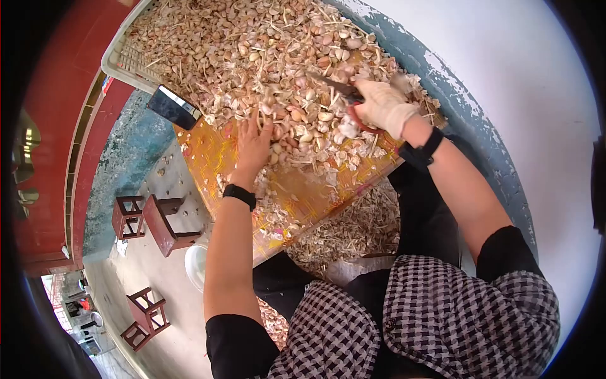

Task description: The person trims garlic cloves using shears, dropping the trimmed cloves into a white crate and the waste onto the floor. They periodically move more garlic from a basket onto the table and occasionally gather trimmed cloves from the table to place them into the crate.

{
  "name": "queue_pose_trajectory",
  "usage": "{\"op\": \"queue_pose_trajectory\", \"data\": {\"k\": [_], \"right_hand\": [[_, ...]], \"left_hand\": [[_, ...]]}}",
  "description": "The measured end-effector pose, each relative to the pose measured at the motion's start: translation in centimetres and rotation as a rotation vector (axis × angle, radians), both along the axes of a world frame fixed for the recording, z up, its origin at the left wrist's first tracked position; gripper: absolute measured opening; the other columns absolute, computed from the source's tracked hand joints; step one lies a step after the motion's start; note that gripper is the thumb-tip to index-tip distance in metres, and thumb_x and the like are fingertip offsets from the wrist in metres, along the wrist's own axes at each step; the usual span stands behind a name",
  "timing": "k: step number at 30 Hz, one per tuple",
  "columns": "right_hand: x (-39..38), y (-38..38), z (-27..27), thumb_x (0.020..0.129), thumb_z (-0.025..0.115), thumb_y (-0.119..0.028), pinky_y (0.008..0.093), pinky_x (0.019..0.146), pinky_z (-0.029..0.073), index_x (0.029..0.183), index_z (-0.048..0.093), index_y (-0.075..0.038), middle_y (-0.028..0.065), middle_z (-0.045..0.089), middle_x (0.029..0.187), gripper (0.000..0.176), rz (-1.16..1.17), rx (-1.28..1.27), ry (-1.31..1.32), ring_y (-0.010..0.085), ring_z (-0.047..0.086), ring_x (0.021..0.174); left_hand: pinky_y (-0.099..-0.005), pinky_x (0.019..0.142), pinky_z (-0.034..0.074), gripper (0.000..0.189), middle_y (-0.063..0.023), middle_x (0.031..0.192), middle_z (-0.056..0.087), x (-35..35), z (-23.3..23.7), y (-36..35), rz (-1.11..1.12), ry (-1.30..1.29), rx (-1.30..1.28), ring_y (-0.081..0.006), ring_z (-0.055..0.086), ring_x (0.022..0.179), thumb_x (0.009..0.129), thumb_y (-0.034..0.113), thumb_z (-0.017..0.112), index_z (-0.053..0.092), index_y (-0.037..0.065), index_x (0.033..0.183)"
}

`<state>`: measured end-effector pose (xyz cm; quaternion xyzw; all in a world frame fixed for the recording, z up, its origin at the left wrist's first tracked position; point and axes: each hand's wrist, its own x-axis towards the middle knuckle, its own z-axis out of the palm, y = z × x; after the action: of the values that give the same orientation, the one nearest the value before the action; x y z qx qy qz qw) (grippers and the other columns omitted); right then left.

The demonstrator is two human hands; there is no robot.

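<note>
A large heap of garlic cloves (271, 57), mixed with papery skins and dry stalks, covers most of a table with a yellow patterned cover (309, 197). My left hand (254, 144) is bare and rests at the near edge of this heap, fingers stretched over the cloves. In a pale glove, my right hand (386, 106) grips scissors (338, 86) with dark blades and red handles. The blades point left above the garlic. Loose cloves and skins lie between my two hands.
A phone (173, 106) leans beside a pale plastic basket (113, 57) at the table's left corner. Wooden stools (165, 226) stand on the floor at left, near a white bucket (194, 265). Skins and stalks (353, 227) are piled below the table. A wall (467, 95) borders the right.
</note>
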<state>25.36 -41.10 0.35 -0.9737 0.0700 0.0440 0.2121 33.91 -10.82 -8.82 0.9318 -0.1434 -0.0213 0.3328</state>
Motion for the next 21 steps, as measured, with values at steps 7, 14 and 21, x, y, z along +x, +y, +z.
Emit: {"op": "queue_pose_trajectory", "data": {"k": [7,14,21], "right_hand": [[0.7,3.7,-0.7,0.074,0.070,-0.029,0.0443,0.075,0.050,0.104,0.064,-0.007,0.0181,0.066,0.089,0.038,0.263,0.125,0.001,0.0360,0.064,0.087],[-3.4,1.5,2.8,0.073,0.072,-0.030,0.0432,0.074,0.051,0.103,0.065,-0.011,0.0136,0.067,0.089,0.037,0.205,-0.024,-0.276,0.0327,0.065,0.085],[-6.4,6.1,0.9,0.077,0.066,-0.040,0.0409,0.076,0.053,0.098,0.065,-0.006,0.0167,0.069,0.090,0.039,0.045,-0.081,-0.058,0.0324,0.067,0.088]], "left_hand": [[-0.0471,0.114,0.020,0.064,-0.0278,0.149,0.028,-5.2,3.2,-1.4,-0.187,0.176,0.037,-0.0414,0.021,0.142,0.093,0.049,0.053,0.036,0.021,0.147],[-0.0393,0.088,0.047,0.024,-0.0190,0.110,0.062,-13.2,8.4,0.1,-0.036,-0.182,-0.064,-0.0328,0.058,0.104,0.083,0.019,0.069,0.070,0.006,0.103],[-0.0281,0.063,0.049,0.014,-0.0086,0.077,0.066,-21.0,4.3,-5.4,0.068,-0.010,-0.325,-0.0154,0.062,0.068,0.086,0.011,0.066,0.069,-0.001,0.093]]}}
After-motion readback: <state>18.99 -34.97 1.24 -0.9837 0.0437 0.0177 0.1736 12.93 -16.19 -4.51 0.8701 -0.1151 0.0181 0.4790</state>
